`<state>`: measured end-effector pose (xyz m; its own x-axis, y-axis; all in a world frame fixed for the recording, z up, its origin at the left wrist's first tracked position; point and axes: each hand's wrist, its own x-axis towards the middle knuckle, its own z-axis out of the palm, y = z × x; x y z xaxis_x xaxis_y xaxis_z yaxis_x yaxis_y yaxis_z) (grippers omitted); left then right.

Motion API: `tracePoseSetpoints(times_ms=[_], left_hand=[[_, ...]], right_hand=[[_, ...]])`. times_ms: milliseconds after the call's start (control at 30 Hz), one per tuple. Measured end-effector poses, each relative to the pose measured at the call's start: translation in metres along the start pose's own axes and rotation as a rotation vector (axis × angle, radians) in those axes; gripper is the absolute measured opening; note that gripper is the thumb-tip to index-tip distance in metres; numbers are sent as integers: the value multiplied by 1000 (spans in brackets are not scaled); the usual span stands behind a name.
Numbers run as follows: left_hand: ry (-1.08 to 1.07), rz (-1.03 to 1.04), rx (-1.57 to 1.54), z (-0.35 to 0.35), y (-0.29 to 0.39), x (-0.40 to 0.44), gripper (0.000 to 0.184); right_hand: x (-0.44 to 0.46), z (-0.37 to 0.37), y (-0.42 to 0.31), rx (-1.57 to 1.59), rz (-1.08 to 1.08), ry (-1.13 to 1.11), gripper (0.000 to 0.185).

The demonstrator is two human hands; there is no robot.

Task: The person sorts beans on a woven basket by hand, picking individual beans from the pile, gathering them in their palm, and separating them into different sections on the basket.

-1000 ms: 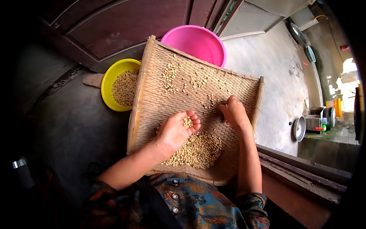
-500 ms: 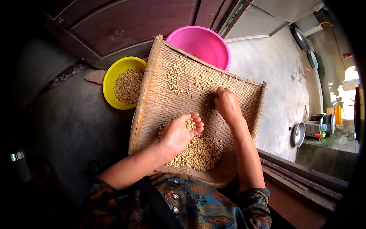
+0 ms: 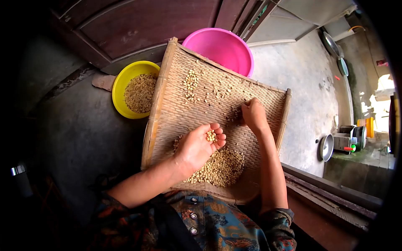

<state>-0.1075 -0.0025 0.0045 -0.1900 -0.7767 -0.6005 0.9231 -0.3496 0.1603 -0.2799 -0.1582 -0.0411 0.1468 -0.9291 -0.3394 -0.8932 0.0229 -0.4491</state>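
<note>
A woven tray (image 3: 167, 108) with wooden edge strips rests at my lap. My left hand (image 3: 197, 146) is palm up over it, fingers curled around several pale beans (image 3: 211, 136). Behind and below that hand lies a heap of beans (image 3: 222, 167). My right hand (image 3: 254, 113) is over the tray's right part, its fingers bent together and pointing down-left; whatever they hold is hidden. Scattered beans (image 3: 190, 83) lie on the upper part of the tray, and a few darker ones are beside my right fingers.
Beyond the tray's top edge stands a pink basin (image 3: 222, 46). A yellow bowl (image 3: 119, 94) of small brownish bits sits to the left, against a brick (image 3: 103, 81). A metal bowl (image 3: 327, 147) is on the right, near a door sill (image 3: 331, 188).
My right hand first moved up and left over the tray, then slightly back to the right. My left hand has barely moved and still cups the beans.
</note>
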Motion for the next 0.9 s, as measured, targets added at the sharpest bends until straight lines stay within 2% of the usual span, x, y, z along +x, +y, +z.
tracePoseSetpoints(times_ms=[33, 100, 133, 233, 267, 367, 400, 433, 500, 600, 700, 733, 833, 900], left_hand=[[-11, -8, 1, 1, -2, 0, 17], [-30, -13, -1, 0, -3, -2, 16], [-37, -18, -5, -1, -2, -2, 17], [-53, -26, 6, -2, 0, -6, 19], [-77, -40, 1, -2, -1, -7, 19], [-146, -93, -10, 2, -7, -11, 20], [-164, -116, -14, 4, -9, -12, 20], [-179, -139, -19, 5, -12, -14, 20], [-215, -139, -6, 6, -13, -16, 21], [-203, -112, 27, 8, -11, -19, 22], [-204, -90, 35, 7, -10, -18, 22], [-209, -89, 32, 7, -11, -17, 21], [-230, -132, 30, 4, -17, -13, 22], [-272, -172, 49, 2, -21, -13, 23]], right_hand=[[8, 0, -12, 286, 40, -125, 34], [0, -2, -39, 875, -50, -213, 36], [1, -1, -42, 904, -99, -212, 36], [-16, -28, -31, 317, 2, -211, 33], [-27, -34, -25, 190, 35, -249, 26], [-47, -30, -20, 258, 187, -377, 24], [-49, -22, -24, 367, 195, -320, 24], [-39, -10, -16, 467, 147, -398, 23], [-34, -4, -43, 756, 192, -409, 25], [-14, 10, -56, 1090, 103, -400, 30], [-18, -1, -60, 1191, 6, -296, 33], [-24, -7, -58, 1105, 13, -264, 31], [-40, -11, -44, 468, -128, -211, 25], [-50, 3, -49, 364, -326, -17, 15]])
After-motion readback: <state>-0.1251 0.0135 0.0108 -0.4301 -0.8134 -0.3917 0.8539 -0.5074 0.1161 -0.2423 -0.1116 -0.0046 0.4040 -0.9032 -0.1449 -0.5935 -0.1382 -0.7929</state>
